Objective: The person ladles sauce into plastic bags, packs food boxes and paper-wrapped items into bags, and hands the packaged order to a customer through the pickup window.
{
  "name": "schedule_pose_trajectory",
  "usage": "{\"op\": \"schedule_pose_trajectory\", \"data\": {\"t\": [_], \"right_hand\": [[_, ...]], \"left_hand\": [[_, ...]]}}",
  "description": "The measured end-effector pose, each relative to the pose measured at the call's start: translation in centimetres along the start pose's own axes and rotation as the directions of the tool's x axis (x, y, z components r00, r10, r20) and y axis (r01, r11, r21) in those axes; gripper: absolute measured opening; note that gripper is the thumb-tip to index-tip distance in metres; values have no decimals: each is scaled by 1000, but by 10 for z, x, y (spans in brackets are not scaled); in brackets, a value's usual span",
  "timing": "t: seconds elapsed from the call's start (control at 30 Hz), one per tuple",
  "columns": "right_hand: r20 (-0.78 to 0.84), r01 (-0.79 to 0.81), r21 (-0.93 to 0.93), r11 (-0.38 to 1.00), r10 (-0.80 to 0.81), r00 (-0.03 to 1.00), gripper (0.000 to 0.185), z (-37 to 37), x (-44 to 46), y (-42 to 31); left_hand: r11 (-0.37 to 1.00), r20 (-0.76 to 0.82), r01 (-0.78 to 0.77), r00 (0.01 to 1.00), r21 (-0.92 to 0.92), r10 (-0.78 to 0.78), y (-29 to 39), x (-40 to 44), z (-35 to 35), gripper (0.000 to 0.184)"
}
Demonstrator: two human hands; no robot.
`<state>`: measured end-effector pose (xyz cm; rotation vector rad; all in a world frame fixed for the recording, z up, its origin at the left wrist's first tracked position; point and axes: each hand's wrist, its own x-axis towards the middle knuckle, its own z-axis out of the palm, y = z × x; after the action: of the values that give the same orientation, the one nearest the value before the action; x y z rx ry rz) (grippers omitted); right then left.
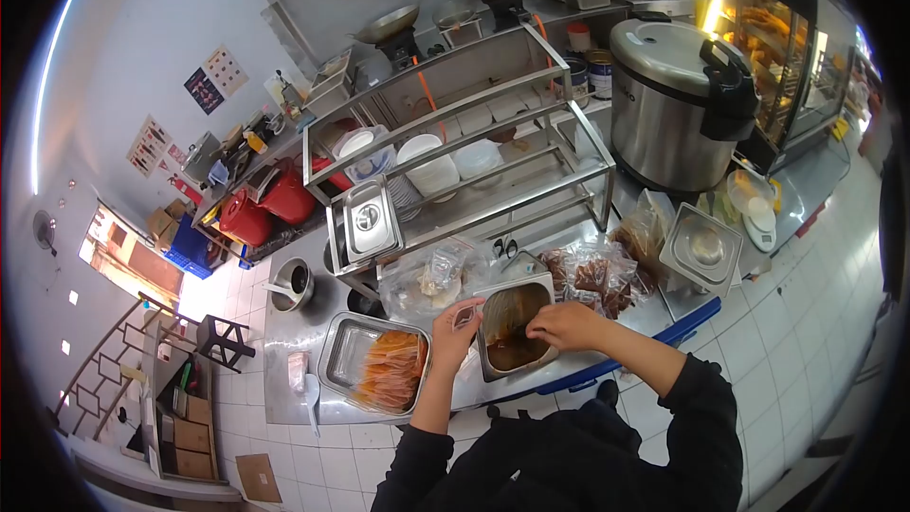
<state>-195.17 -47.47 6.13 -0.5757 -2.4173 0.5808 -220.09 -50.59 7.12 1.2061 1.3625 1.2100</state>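
Observation:
My left hand (449, 334) is closed around a small clear plastic bag (464, 317), raised beside the left rim of a deep steel pan (490, 372). Brown sauce (512, 353) lies in that pan. Over its right side, my right hand (566, 326) has its fingers pinched together, pointing down toward the sauce; whatever they hold is hidden. Left of my left wrist sits a wider steel tray (343, 346), its right part filled with rows of filled orange sauce packets (391, 367).
A white spoon (313, 400) lies at the left front. Behind the pan are a large clear bag (431, 280) and bagged dark red-brown packets (588, 275). A steel rack (464, 166) rises behind; a big steel cooker (664, 100) and a steel container (701, 245) stand right.

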Motion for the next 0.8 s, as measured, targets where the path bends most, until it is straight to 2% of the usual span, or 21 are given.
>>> {"op": "schedule_pose_trajectory", "data": {"t": [0.03, 0.1, 0.13, 0.17, 0.23, 0.33, 0.47, 0.53, 0.57, 0.63, 0.7, 0.77, 0.8], "right_hand": [[-5, -8, 9, 1000, 8, 1000, 14, 2, -3, 4], [-81, -204, 260, 944, 231, 970, 17, 4, -10, 12], [-95, -268, 294, 917, 308, 947, 19, 4, -17, 14], [-101, -269, 297, 916, 311, 945, 19, 7, -24, 15], [-149, -340, 527, 779, 479, 865, 20, 19, -37, 14], [-136, -366, 641, 674, 570, 810, 22, 23, -40, 3], [-182, -314, 694, 648, 580, 794, 24, 38, -44, 11], [-141, -339, 766, 546, 658, 740, 25, 46, -47, 19], [-144, -340, 767, 544, 663, 735, 25, 54, -48, 20], [-161, -233, 873, 429, 703, 693, 26, 70, -51, 21], [-206, -195, 866, 460, 685, 699, 27, 78, -49, 14], [-191, -136, 918, 373, 716, 671, 28, 88, -46, 7], [-194, -138, 917, 374, 721, 665, 31, 91, -45, 5]], "left_hand": [[1000, 16, -31, 999, 3, 31, 3, 2, 4, 25], [998, 40, -60, 997, 16, 59, 8, 2, 9, 26], [997, 41, -73, 997, 38, 71, 11, 1, 12, 26], [995, 42, -87, 996, 57, 85, 12, 3, 14, 26], [999, 52, -43, 998, 23, 41, 7, 4, 12, 26], [1000, 43, 21, 999, -6, -20, 13, -2, 15, 24], [1000, 52, 16, 999, -14, -15, 15, -1, 18, 23], [1000, 50, 15, 999, -17, -14, 16, 2, 18, 24], [1000, 41, 15, 999, -22, -15, 16, 3, 18, 25], [999, 31, 35, 999, -23, -34, 13, 4, 12, 26], [998, 16, 51, 999, -24, -51, 8, 7, 7, 26], [999, 3, 11, 1000, -31, -11, 4, 4, 3, 26], [1000, 1, 14, 1000, -27, -14, 3, 2, 1, 26]]}}
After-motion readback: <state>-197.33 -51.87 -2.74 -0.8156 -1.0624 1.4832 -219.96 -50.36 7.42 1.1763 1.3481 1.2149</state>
